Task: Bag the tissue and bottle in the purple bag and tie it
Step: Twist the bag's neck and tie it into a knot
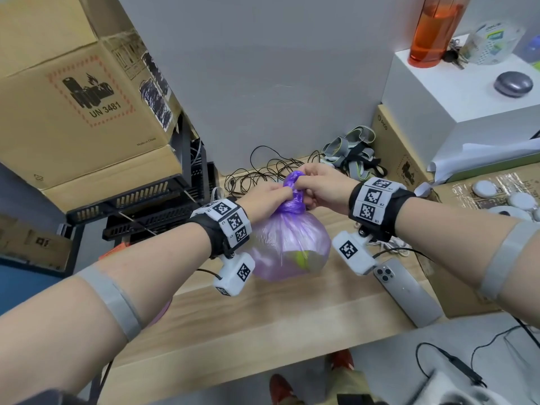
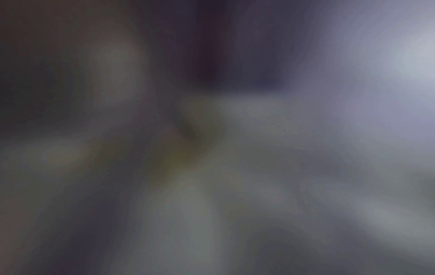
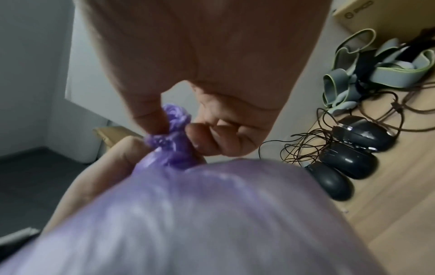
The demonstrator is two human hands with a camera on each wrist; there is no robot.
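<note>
The purple bag (image 1: 287, 244) bulges above the wooden table (image 1: 263, 317), its neck twisted into a tight rope (image 1: 293, 197). A yellow-green shape (image 1: 302, 258) shows through the thin plastic; the tissue and the bottle cannot be told apart inside. My left hand (image 1: 270, 194) grips the twisted neck from the left. My right hand (image 1: 314, 185) pinches the neck's top end from the right. In the right wrist view the right hand (image 3: 179, 128) pinches the crumpled neck above the swollen bag (image 3: 212, 214). The left wrist view is a dark blur.
A phone (image 1: 406, 290) lies on the table right of the bag. Tangled cables (image 1: 263, 171), grey straps (image 1: 350, 147) and black computer mice (image 3: 348, 160) sit at the back. Cardboard boxes (image 1: 73, 92) and black crates (image 1: 152, 206) stand left; a white box (image 1: 455, 92) with an orange bottle (image 1: 432, 30) stands right.
</note>
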